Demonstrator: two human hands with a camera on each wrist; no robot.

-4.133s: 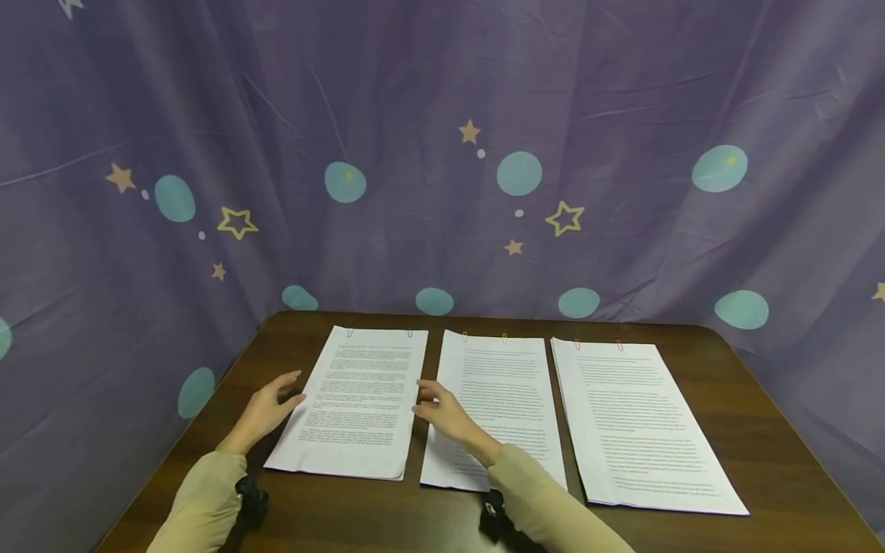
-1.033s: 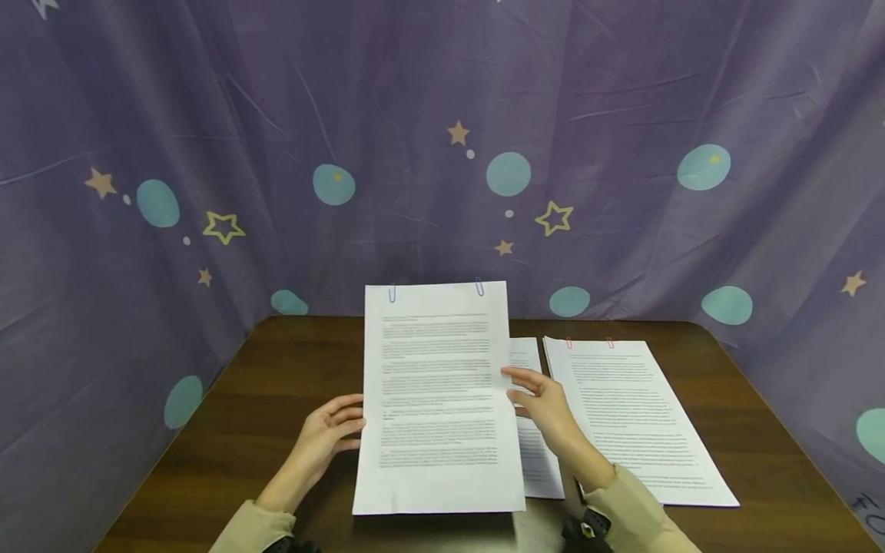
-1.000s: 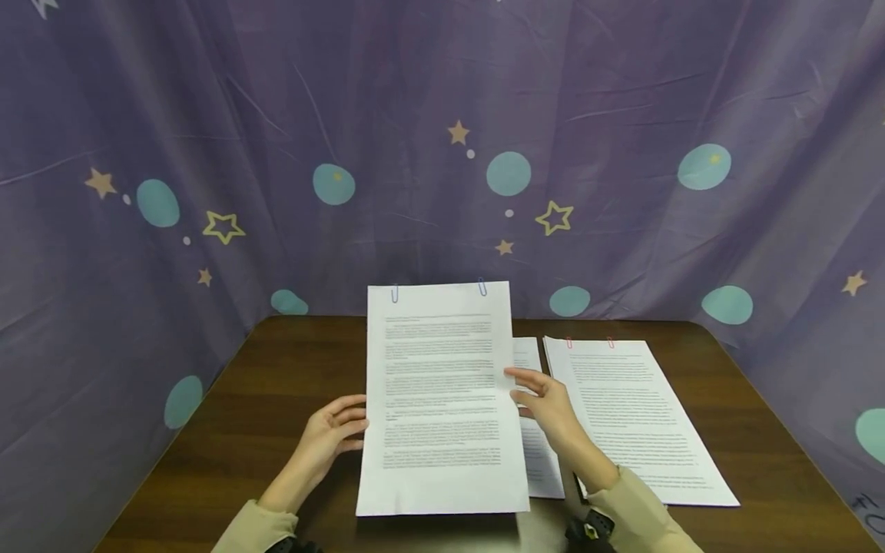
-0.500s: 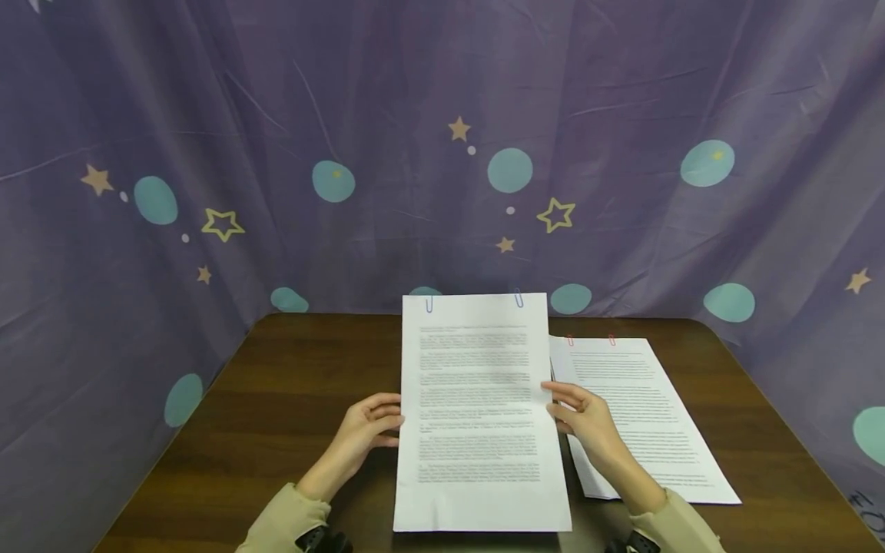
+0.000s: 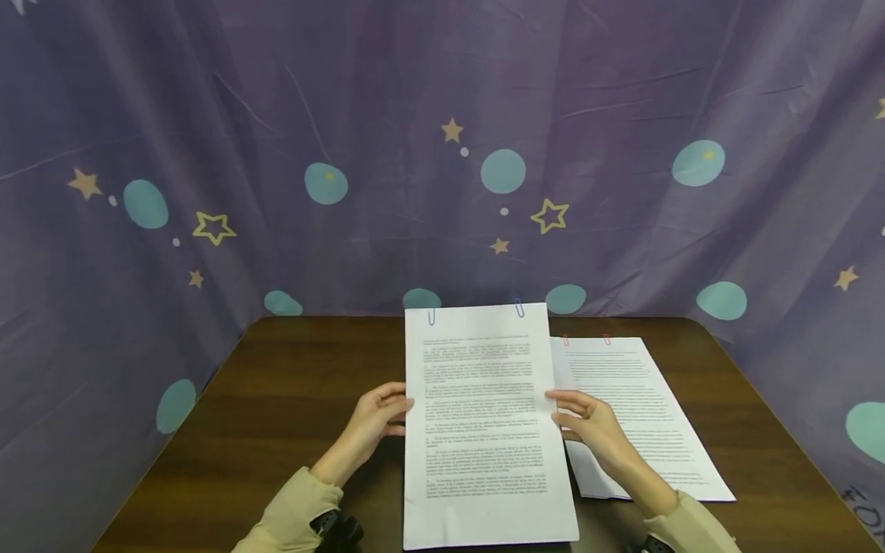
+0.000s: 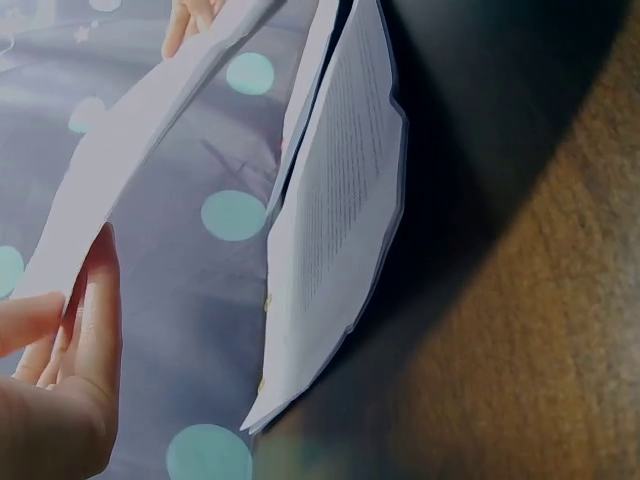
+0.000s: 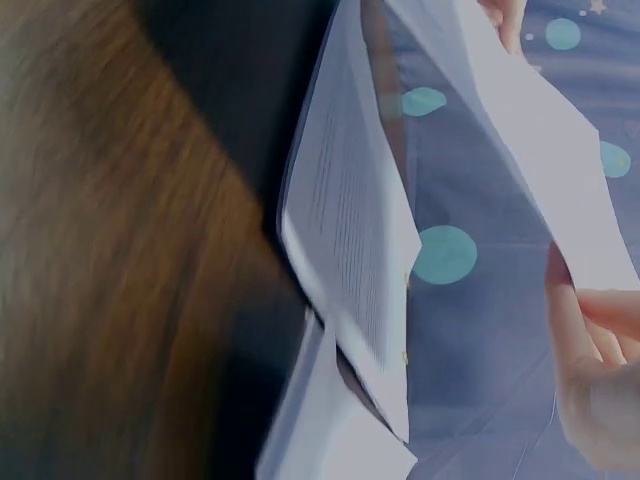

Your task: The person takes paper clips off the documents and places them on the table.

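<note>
A stack of printed paper (image 5: pixel 484 430) with two blue paper clips (image 5: pixel 520 308) on its top edge is held up off the table, slightly tilted. My left hand (image 5: pixel 373 418) pinches its left edge between thumb and fingers, and my right hand (image 5: pixel 598 430) pinches the right edge. Beneath it lies a second paper stack (image 6: pixel 335 210) with yellow clips, seen in both wrist views; a gap shows between the two. From the head view that lower stack is hidden behind the held one.
To the right, a third paper stack (image 5: pixel 643 415) with red clips (image 5: pixel 607 339) lies on the brown wooden table (image 5: pixel 297 369), partly covered by the right hand and held papers. A patterned purple curtain (image 5: pixel 387 246) hangs right behind the table.
The blue-clipped stack, earlier lying at the left, has been gripped by both hands, lifted and carried right over the middle stack. During the last half second it came down slightly.
</note>
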